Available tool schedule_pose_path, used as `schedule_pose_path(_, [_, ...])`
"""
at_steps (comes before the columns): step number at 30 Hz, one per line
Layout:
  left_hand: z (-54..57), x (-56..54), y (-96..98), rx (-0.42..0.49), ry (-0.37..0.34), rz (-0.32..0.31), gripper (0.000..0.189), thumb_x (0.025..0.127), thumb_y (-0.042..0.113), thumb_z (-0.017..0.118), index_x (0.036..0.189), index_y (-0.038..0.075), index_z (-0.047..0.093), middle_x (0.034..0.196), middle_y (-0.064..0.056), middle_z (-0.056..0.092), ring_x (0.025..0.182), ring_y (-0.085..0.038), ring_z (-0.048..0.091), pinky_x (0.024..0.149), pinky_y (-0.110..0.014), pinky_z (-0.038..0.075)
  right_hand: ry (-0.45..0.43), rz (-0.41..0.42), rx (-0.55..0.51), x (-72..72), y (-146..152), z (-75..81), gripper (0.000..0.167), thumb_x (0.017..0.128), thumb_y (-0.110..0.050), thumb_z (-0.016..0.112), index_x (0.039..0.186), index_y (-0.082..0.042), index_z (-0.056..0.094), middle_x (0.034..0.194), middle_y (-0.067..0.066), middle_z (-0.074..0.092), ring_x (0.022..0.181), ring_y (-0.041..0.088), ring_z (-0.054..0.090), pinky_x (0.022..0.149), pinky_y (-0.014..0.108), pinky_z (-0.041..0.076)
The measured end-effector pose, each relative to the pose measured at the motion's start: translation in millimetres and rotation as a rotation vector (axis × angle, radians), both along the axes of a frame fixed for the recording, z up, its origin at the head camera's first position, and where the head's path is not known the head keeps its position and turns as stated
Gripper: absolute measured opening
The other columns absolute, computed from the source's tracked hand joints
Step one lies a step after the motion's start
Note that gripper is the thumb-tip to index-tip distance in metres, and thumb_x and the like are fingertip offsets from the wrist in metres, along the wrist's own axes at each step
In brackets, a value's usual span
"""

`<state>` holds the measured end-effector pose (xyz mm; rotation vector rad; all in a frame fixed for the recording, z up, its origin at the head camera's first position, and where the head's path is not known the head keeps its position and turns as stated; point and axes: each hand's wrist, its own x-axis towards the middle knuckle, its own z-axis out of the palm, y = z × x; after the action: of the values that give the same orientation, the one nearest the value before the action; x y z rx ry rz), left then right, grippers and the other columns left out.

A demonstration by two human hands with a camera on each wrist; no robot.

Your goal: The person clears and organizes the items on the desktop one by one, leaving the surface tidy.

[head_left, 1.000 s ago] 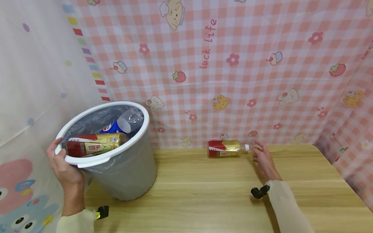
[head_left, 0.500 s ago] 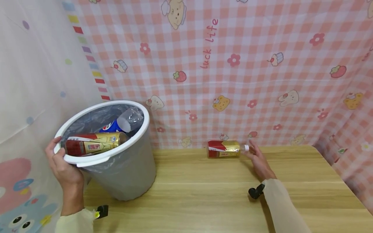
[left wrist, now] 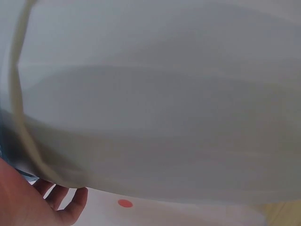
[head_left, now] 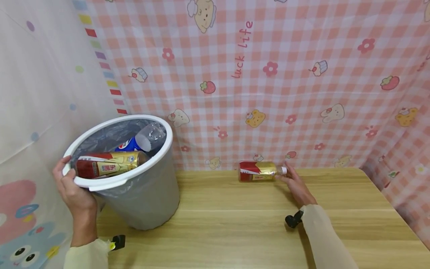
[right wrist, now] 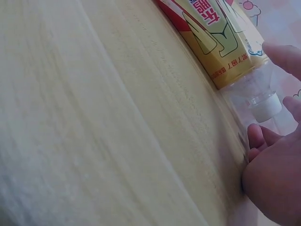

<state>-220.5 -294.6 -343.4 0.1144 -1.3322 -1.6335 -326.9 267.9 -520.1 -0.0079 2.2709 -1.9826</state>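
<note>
My left hand (head_left: 75, 196) grips the white rim of a grey trash bin (head_left: 152, 201), which tilts toward me at the left of the head view. Its curled fingers also show under the rim in the left wrist view. Inside the bin lie a red-and-gold drink bottle (head_left: 107, 165) and a clear bottle with a blue label (head_left: 127, 145). A second red-and-gold bottle (head_left: 256, 172) lies on its side at the table's back edge, white cap (right wrist: 267, 107) to the right. Around that cap and neck, my right hand (head_left: 299, 186) has its fingers spread loosely, not closed on them.
A wooden table (head_left: 221, 228) carries the bin and the lying bottle. Right behind it hangs a pink checked cloth (head_left: 231, 112). A pale cloth (head_left: 37, 112) hangs close by my left hand. A grey liner bag (head_left: 97, 144) lines the bin.
My right hand has moved left, from beyond the cap to around the bottle's neck. My left hand still holds the bin rim, and the lying bottle has stayed put.
</note>
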Motion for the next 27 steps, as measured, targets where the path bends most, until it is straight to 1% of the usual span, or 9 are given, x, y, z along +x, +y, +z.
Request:
schedule_pose_path(5, [0.5, 0.2, -0.4, 0.004, 0.013, -0.003, 0.042, 0.095, 0.011, 0.031, 0.128, 0.010, 0.057, 0.121, -0.006, 0.056, 0.108, -0.016, 0.051, 0.086, -0.021, 0.040, 0.017, -0.001, 0.008, 0.9, -1.5, 0.5, 0.087, 0.097, -0.028, 0.064, 0.160, -0.026, 0.004, 0.158, 0.022, 0.022, 0.143, 0.040, 0.023, 0.116, 0.062, 0.009])
schedule_pose_path(8, [0.7, 0.2, -0.3, 0.007, 0.017, -0.002, 0.042, 0.094, 0.010, 0.031, 0.127, 0.011, 0.057, 0.120, -0.006, 0.056, 0.106, -0.015, 0.051, 0.085, -0.021, 0.039, 0.030, -0.015, 0.034, 1.4, -2.5, 0.2, 0.085, 0.096, -0.028, 0.065, 0.160, -0.025, 0.008, 0.152, 0.024, 0.031, 0.135, 0.038, 0.034, 0.113, 0.060, 0.019])
schedule_pose_path(11, [1.1, 0.0, 0.1, 0.012, 0.025, -0.004, 0.042, 0.094, 0.010, 0.031, 0.126, 0.010, 0.058, 0.119, -0.007, 0.056, 0.105, -0.016, 0.051, 0.085, -0.021, 0.039, 0.048, -0.027, 0.081, 0.5, -3.1, -0.8, 0.085, 0.094, -0.031, 0.068, 0.159, -0.025, 0.015, 0.139, 0.024, 0.040, 0.120, 0.033, 0.044, 0.104, 0.050, 0.032])
schedule_pose_path(16, [1.3, 0.2, -0.1, 0.018, 0.035, -0.013, 0.041, 0.094, 0.009, 0.031, 0.127, 0.009, 0.057, 0.121, -0.008, 0.056, 0.107, -0.016, 0.052, 0.086, -0.020, 0.040, 0.045, -0.021, 0.136, 3.5, -5.6, 6.0, 0.084, 0.091, -0.030, 0.072, 0.158, -0.021, 0.022, 0.124, 0.020, 0.043, 0.106, 0.027, 0.046, 0.091, 0.040, 0.036])
schedule_pose_path(18, [1.2, 0.5, -0.6, 0.017, 0.036, -0.016, 0.041, 0.094, 0.010, 0.032, 0.127, 0.009, 0.057, 0.122, -0.008, 0.056, 0.108, -0.017, 0.052, 0.086, -0.020, 0.040, 0.049, -0.016, 0.147, 3.6, -6.6, 5.9, 0.084, 0.090, -0.031, 0.072, 0.157, -0.020, 0.023, 0.124, 0.021, 0.042, 0.107, 0.029, 0.045, 0.092, 0.043, 0.037])
schedule_pose_path(20, [0.9, 0.5, -0.5, 0.010, 0.034, -0.017, 0.042, 0.094, 0.010, 0.032, 0.128, 0.008, 0.056, 0.122, -0.009, 0.056, 0.109, -0.017, 0.052, 0.087, -0.020, 0.040, 0.056, -0.006, 0.163, 4.7, -6.5, 5.9, 0.083, 0.091, -0.033, 0.072, 0.157, -0.019, 0.023, 0.134, 0.026, 0.039, 0.118, 0.037, 0.044, 0.099, 0.053, 0.036])
schedule_pose_path(23, [0.1, 0.6, 0.0, -0.002, 0.022, -0.021, 0.042, 0.095, 0.010, 0.032, 0.129, 0.008, 0.056, 0.123, -0.008, 0.055, 0.109, -0.017, 0.051, 0.086, -0.020, 0.040, 0.091, 0.009, 0.186, 5.5, -3.3, 0.5, 0.084, 0.090, -0.041, 0.071, 0.157, -0.021, 0.025, 0.153, 0.025, 0.027, 0.139, 0.045, 0.029, 0.109, 0.066, 0.023])
schedule_pose_path(25, [-0.2, 0.8, -0.1, -0.015, 0.009, -0.017, 0.042, 0.095, 0.011, 0.032, 0.130, 0.009, 0.055, 0.124, -0.008, 0.055, 0.109, -0.016, 0.051, 0.087, -0.020, 0.040, 0.104, 0.019, 0.187, 7.7, -2.6, 2.3, 0.084, 0.090, -0.043, 0.070, 0.157, -0.019, 0.026, 0.161, 0.022, 0.019, 0.145, 0.046, 0.019, 0.111, 0.069, 0.015])
schedule_pose_path(27, [-0.3, 1.2, -0.7, -0.027, -0.004, -0.009, 0.042, 0.095, 0.012, 0.032, 0.130, 0.010, 0.055, 0.125, -0.007, 0.054, 0.110, -0.016, 0.050, 0.087, -0.020, 0.039, 0.116, 0.018, 0.188, 8.2, -3.0, 3.9, 0.083, 0.090, -0.043, 0.070, 0.157, -0.018, 0.027, 0.161, 0.021, 0.021, 0.145, 0.045, 0.022, 0.111, 0.067, 0.017])
